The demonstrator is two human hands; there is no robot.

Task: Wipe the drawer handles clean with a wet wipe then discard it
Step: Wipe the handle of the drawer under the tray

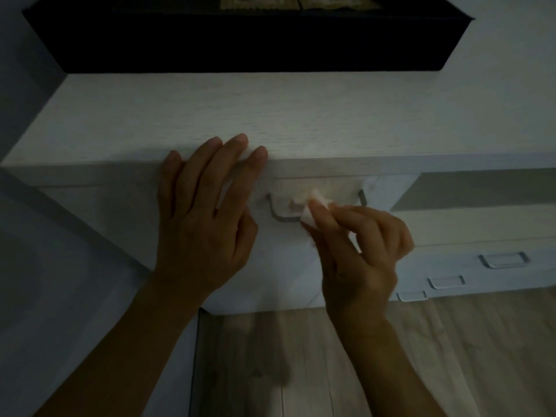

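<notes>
A white wet wipe (pixel 313 210) is pinched in my right hand (pixel 361 251) and pressed against the middle of the top drawer's metal handle (pixel 281 213). The handle's right end (pixel 362 197) shows beyond my fingers. My left hand (pixel 204 212) lies flat with spread fingers over the front edge of the white cabinet top (pixel 270 115), just left of the handle. Three more drawer handles sit lower right: one (pixel 502 260), another (pixel 446 282) and a third (pixel 411 295).
A black box-like object (pixel 240 43) rests at the back of the cabinet top against the wall. An open recess (pixel 481 188) lies right of the top drawer. Wooden floor (pixel 331 356) shows below; the scene is dim.
</notes>
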